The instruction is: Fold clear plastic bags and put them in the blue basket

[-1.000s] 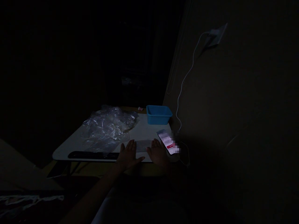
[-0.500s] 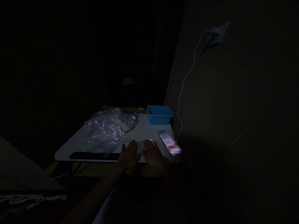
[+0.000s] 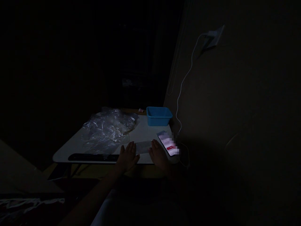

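A clear plastic sheet or bag [image 3: 143, 147] lies flat near the front edge of the white table [image 3: 141, 133]. My left hand [image 3: 128, 156] rests palm down on its left side, fingers stretched out. On its right side lies my right hand [image 3: 159, 154], also flat with fingers extended. Neither hand grips anything. Left of them is a crumpled heap of clear plastic [image 3: 108, 128]. Just right of my right hand is a phone [image 3: 168, 145] with its screen lit.
A blue plastic basin [image 3: 159, 121] stands at the table's back right corner. A small pinkish object [image 3: 141, 110] sits behind the table. A white cable [image 3: 181, 86] hangs from a wall socket [image 3: 215, 37] at right. A dark slot [image 3: 92, 157] runs along the table's front edge. The room is very dark.
My right hand has slid right, away from my left hand, so more of the flat plastic shows between them. My left hand stays nearly in place. The view has shifted slightly.
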`<state>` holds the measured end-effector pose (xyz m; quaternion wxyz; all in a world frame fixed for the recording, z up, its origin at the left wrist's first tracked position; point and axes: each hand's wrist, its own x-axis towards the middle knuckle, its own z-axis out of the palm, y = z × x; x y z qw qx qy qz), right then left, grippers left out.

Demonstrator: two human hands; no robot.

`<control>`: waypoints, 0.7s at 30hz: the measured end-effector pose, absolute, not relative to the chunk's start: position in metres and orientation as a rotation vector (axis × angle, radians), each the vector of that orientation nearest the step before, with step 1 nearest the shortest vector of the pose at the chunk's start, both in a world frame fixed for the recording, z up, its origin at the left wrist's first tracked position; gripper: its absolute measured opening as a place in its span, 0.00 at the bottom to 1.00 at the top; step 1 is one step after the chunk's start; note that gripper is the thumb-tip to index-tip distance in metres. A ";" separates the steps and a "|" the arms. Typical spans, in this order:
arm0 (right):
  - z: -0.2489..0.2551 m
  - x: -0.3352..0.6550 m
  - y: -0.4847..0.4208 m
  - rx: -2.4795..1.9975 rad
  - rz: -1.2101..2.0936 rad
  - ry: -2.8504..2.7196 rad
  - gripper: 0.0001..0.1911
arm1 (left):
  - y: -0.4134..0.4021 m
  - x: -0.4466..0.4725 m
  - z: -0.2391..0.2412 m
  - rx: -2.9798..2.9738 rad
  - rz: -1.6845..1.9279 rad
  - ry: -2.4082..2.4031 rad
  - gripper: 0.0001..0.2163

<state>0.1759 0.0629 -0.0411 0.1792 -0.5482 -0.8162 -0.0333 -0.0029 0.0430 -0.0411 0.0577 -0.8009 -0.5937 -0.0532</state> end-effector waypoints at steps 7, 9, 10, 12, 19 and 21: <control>-0.032 0.178 0.053 -1.398 -0.105 -2.323 0.20 | 0.036 0.004 -0.031 -2.330 -0.154 -1.888 0.26; -0.031 0.178 0.052 -1.399 -0.093 -2.314 0.19 | 0.035 0.002 -0.024 -2.339 -0.217 -1.902 0.25; -0.031 0.178 0.053 -1.403 -0.087 -2.304 0.19 | 0.036 0.001 -0.020 -2.349 -0.243 -1.913 0.25; -0.032 0.179 0.053 -1.405 -0.078 -2.287 0.18 | 0.037 -0.003 -0.011 -2.365 -0.258 -1.957 0.23; -0.034 0.179 0.055 -1.403 -0.063 -2.240 0.19 | 0.033 -0.008 -0.001 -2.326 -0.173 -2.042 0.23; -0.033 0.180 0.055 -1.412 -0.063 -2.237 0.20 | 0.032 -0.007 -0.002 -2.326 -0.190 -2.043 0.24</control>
